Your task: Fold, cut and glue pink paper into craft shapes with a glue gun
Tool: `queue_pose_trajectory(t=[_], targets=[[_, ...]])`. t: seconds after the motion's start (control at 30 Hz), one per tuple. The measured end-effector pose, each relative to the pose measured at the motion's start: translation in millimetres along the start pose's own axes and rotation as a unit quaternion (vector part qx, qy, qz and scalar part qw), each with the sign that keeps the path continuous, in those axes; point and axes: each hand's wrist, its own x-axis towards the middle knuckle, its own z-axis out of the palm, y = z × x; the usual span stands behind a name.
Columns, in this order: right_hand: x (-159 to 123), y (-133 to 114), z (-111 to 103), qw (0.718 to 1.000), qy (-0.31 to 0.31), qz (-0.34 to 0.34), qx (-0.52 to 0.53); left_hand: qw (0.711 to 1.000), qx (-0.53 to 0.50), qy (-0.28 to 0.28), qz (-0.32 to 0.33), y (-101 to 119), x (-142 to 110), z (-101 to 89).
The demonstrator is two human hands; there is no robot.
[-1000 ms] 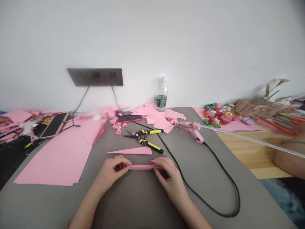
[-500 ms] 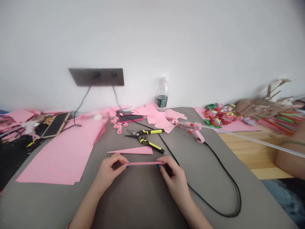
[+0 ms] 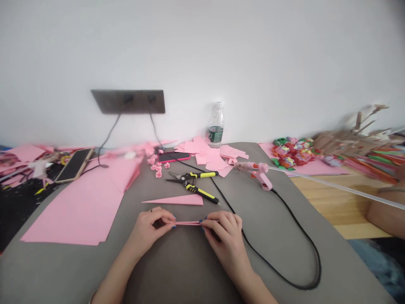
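My left hand (image 3: 151,228) and my right hand (image 3: 223,231) both pinch a narrow folded strip of pink paper (image 3: 187,222) held flat over the grey mat (image 3: 190,270). The fingertips of both hands are pressed together on the strip, close to each other. Just beyond it a pink paper triangle (image 3: 177,200) lies on the mat. Behind that rest yellow-handled cutters (image 3: 193,184), blades pointing left.
A pink glue gun (image 3: 260,173) with a black cord (image 3: 294,249) lies to the right. Large pink sheets (image 3: 79,207) sit left, pink squares (image 3: 209,156), a phone (image 3: 173,157) and a water bottle (image 3: 215,126) behind. Another person's arm (image 3: 384,211) rests at the right edge.
My right hand slid left along the strip towards my left hand, so less of the strip shows between them. The strip sits slightly lower than half a second ago.
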Motion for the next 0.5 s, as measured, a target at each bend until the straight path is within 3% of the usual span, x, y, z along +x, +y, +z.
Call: queue_pose_trajectory(t=[0.17,0.37,0.5], targets=[[5,-10,2,1.0,-0.003,-0.016,-0.018,1.0,-0.004,0.002,-0.002,1,0,1.0],[9,-19,7,1.0,-0.009,0.011,-0.027,1.0,0.008,0.0,0.011,0,-1,1.9],[11,-19,9,0.999,-0.043,0.022,-0.018,1.0,0.019,0.003,0.013,-2,-1,2.9]])
